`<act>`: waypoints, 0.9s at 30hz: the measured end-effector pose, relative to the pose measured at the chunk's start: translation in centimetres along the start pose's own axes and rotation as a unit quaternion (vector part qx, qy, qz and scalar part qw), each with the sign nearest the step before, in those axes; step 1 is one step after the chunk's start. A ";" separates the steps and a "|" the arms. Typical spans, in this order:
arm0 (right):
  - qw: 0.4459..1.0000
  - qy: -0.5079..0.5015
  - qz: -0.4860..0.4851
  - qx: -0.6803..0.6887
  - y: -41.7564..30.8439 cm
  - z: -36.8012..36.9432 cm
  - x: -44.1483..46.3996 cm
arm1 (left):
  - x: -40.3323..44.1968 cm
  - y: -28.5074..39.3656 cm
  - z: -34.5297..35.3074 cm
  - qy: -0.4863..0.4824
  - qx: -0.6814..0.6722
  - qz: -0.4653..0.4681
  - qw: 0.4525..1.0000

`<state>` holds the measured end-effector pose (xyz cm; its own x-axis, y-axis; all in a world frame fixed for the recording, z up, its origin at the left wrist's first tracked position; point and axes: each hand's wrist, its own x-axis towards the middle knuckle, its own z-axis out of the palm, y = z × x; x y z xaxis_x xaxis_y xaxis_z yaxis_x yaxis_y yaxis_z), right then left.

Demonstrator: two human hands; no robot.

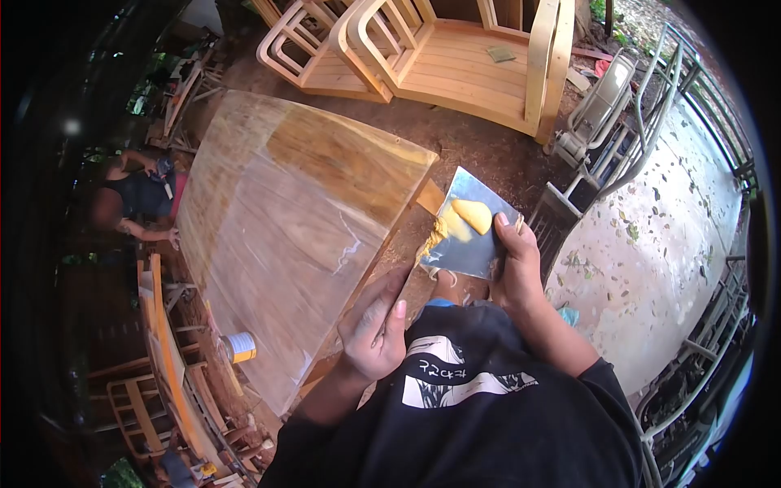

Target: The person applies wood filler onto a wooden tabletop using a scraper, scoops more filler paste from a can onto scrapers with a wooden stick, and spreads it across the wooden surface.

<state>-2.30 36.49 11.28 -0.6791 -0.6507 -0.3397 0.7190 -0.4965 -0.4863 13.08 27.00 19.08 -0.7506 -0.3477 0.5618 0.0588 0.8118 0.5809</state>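
The left hand (376, 333) pinches a thin scraper (412, 280). The right hand (521, 260) pinches a flat plate (473, 259), thumb on top, other fingers mostly hidden. The plate is between the hands, just past the left fingertips. Yellow paste (473, 217) sits on it: a smooth lump near the right thumb and a crumbly bit by the scraper. So the paste is out, but it is not one even blob; I think this work is only partway along. A big wooden board (285, 220), to the left of the hands, has a pale squiggle; I can't tell what made it. The scraper's long way runs from the left hand out to the paste. The plate's long way seems to slant away from the left hand, far corner pointing forward.
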 end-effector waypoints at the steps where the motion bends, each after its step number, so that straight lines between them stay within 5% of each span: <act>1: 1.000 0.000 0.001 -0.004 0.0 0.1 -0.1 | -0.1 0.0 -0.3 -0.027 0.001 -0.010 1.000; 4: 1.000 -0.003 0.000 -0.017 0.0 0.4 -0.5 | -0.9 -0.5 -0.2 -0.053 0.018 0.001 0.998; 10: 0.997 -0.039 -0.025 -0.069 -1.0 1.0 -1.0 | -2.2 -4.4 -2.5 -0.349 0.182 -0.074 0.916; 14: 0.982 -0.068 -0.035 -0.174 -0.1 0.5 -0.5 | 2.3 -3.0 -6.4 -0.274 0.177 0.016 0.945; 17: 0.966 -0.078 -0.054 -0.242 1.2 1.1 0.1 | 5.3 -1.1 -6.3 -0.345 0.217 0.068 0.911; 27: 0.958 -0.022 -0.004 -0.286 7.0 5.1 5.4 | 5.8 -10.6 -7.0 -0.432 0.189 0.035 0.881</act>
<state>-0.19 26.59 10.16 -0.6676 -0.6786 -0.3064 0.5068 -0.1127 -0.8547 12.69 13.08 20.30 -0.9842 0.0635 -0.1650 0.0237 0.9723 0.2327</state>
